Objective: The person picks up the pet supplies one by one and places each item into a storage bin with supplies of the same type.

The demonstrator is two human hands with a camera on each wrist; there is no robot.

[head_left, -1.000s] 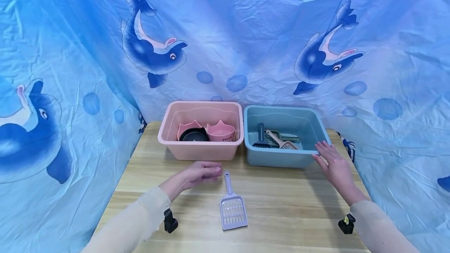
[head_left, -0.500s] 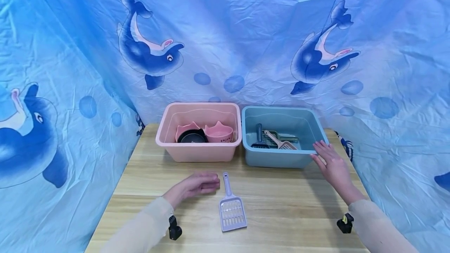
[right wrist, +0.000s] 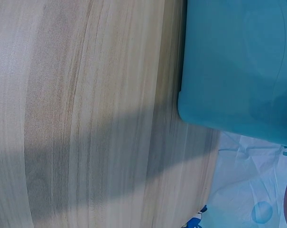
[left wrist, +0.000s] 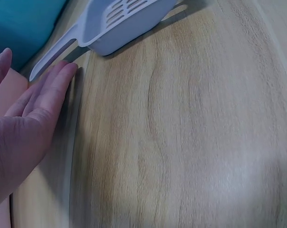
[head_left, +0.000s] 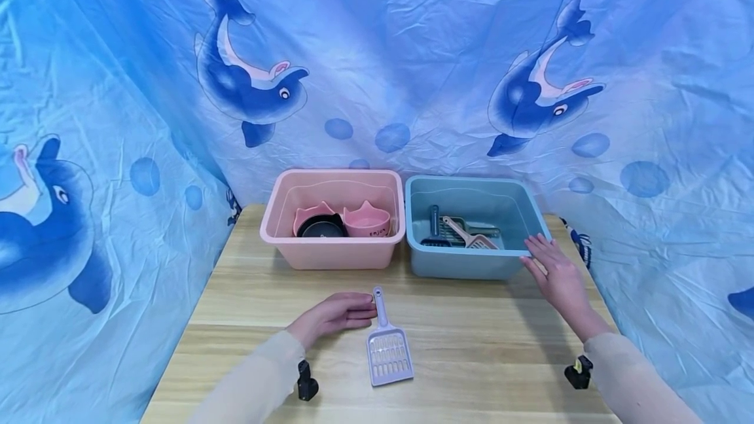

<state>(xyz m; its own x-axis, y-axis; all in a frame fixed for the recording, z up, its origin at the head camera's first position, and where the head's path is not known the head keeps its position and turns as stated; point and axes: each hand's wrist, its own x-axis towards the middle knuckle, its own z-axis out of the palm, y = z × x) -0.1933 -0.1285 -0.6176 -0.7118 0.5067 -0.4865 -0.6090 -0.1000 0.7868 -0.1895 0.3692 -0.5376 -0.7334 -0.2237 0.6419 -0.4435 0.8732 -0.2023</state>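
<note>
A lilac slotted litter scoop (head_left: 390,352) lies on the wooden table, its handle pointing toward the bins. My left hand (head_left: 338,314) is at the handle's end, fingers extended. In the left wrist view the fingers (left wrist: 50,95) reach beside and under the handle tip, and the thumb stands apart; contact is unclear. My right hand (head_left: 556,273) rests on the front right corner of the blue bin (head_left: 465,265), fingers straight over the rim. Inside that bin lie a dark scoop (head_left: 435,224), a beige scoop (head_left: 462,231) and a green scoop (head_left: 483,231).
Left of the blue bin stands a pink bin (head_left: 336,257). It holds a black bowl (head_left: 323,228) and pink cat-eared bowls (head_left: 366,220). A blue dolphin-print curtain (head_left: 365,51) hangs behind and beside the wooden table (head_left: 471,345).
My left hand has come nearer to me, then moved right to the scoop's handle. The right hand stays on the blue bin's rim. The scoop has not visibly moved.
</note>
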